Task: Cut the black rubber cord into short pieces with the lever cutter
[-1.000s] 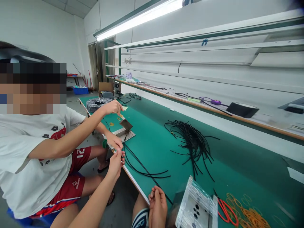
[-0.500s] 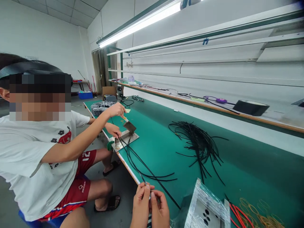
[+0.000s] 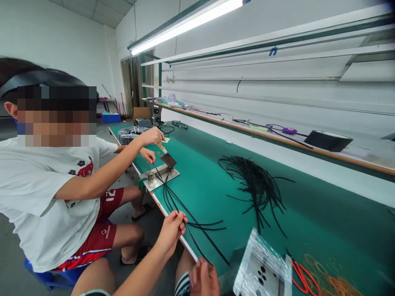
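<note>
My left hand (image 3: 171,230) pinches a black cable (image 3: 185,213) at the bench's near edge, fingers closed on it. My right hand (image 3: 204,278) is low at the frame's bottom, closed on the same cable's lower end. The cable runs back to a small metal cutter (image 3: 160,170) on the green bench (image 3: 212,185). A co-worker in a white T-shirt (image 3: 37,197) sits on the left, one hand (image 3: 154,135) on the cutter's handle, the other hand (image 3: 148,155) beside the cutter.
A heap of cut black cables (image 3: 256,185) lies mid-bench. A wrapped metal block (image 3: 262,269), red-handled scissors (image 3: 299,277) and orange rubber bands (image 3: 333,281) sit near right. A black tape roll (image 3: 327,140) rests on the shelf; a cable coil (image 3: 129,133) lies far left.
My left hand rose from beside my right hand and moved forward along the cable toward the cutter. My right hand dropped lower. The co-worker's lower hand shifted back beside the cutter.
</note>
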Motion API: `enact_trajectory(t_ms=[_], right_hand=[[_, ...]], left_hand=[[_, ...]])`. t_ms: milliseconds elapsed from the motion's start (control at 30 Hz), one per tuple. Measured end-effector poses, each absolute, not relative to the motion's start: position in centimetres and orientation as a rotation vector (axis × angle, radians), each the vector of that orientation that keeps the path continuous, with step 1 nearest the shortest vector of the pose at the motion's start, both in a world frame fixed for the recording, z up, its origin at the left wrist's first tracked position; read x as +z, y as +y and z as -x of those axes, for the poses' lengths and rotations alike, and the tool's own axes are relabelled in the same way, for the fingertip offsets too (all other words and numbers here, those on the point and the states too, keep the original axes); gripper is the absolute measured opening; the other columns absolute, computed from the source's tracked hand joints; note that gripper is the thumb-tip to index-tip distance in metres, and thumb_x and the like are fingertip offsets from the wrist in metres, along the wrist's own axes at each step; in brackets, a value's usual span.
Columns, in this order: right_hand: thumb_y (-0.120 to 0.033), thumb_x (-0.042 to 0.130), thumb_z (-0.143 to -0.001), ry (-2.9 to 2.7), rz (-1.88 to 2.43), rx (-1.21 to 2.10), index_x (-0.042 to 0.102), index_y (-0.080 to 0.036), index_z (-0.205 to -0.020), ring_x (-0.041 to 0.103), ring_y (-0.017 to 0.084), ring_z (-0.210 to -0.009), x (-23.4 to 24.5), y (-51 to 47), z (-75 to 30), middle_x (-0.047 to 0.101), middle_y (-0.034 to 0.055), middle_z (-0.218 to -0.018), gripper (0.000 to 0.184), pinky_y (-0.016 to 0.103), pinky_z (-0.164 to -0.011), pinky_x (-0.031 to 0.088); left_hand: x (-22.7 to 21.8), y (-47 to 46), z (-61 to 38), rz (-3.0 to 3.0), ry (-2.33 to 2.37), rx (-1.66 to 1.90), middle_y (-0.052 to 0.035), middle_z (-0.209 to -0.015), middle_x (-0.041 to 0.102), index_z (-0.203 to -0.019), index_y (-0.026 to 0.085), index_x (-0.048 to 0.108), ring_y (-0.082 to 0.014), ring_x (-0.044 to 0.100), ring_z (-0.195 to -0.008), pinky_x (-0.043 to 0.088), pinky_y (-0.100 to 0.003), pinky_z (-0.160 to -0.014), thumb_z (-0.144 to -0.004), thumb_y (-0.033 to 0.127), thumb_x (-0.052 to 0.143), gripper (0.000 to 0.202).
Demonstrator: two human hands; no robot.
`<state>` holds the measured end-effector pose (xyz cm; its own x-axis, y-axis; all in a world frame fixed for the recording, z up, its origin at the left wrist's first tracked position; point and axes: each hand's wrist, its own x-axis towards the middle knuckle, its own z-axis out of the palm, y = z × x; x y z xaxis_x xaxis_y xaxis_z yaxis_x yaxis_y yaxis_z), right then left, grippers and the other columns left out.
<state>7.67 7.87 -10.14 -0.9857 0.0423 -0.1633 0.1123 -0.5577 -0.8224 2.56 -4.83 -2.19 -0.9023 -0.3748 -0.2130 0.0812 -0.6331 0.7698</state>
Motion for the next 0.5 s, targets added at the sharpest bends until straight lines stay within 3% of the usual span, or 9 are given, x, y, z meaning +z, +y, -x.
enact_trajectory(t_ms=[100, 167, 333, 500], right_hand=[[-0.052, 0.065, -0.076, 1.214, -0.310, -2.743, 0.055, -0.025, -0.106, 0.047, 0.008, -0.062, -7.1, 6.0, -8.4, 0.058, 0.0013, -0.090, 0.042, 0.026, -0.059, 0.043], [-0.049, 0.064, -0.078, 1.191, -0.278, -2.744, 0.053, -0.024, -0.113, 0.048, 0.008, -0.065, -5.7, 4.9, -8.1, 0.058, 0.0014, -0.093, 0.044, 0.027, -0.064, 0.044], [-0.053, 0.060, -0.080, 1.298, -0.345, -2.720, 0.054, -0.019, -0.109, 0.050, 0.009, -0.065, -4.8, 4.4, -6.4, 0.057, -0.0006, -0.082, 0.045, 0.026, -0.064, 0.043], [-0.061, 0.055, -0.079, 1.408, -0.596, -2.661, 0.054, -0.018, -0.098, 0.051, 0.010, -0.061, -5.2, 5.3, -4.9, 0.057, -0.0002, -0.077, 0.048, 0.026, -0.056, 0.040]], left_hand=[[-3.1, -3.8, -3.1, -0.607, -1.106, -2.554, 0.0006, -0.067, 0.061, -0.073, 0.013, 0.060, -0.0029, 0.045, -0.049, 0.042, -0.015, -0.048, -0.064, 0.043, 0.081, 0.038], [-3.8, -2.9, -3.5, -0.691, -1.092, -2.524, 0.0011, -0.066, 0.060, -0.072, 0.013, 0.059, -0.0036, 0.047, -0.048, 0.043, -0.015, -0.046, -0.061, 0.045, 0.082, 0.041], [-4.8, -1.7, -3.8, -0.747, -1.099, -2.518, 0.0050, -0.058, 0.054, -0.071, 0.016, 0.055, -0.0060, 0.046, -0.041, 0.034, -0.016, -0.035, -0.061, 0.051, 0.080, 0.044], [-4.7, -1.3, -3.3, -0.691, -1.164, -2.418, 0.0006, -0.070, 0.062, -0.068, 0.015, 0.054, -0.0058, 0.051, -0.051, 0.046, -0.018, -0.051, -0.064, 0.049, 0.077, 0.041]])
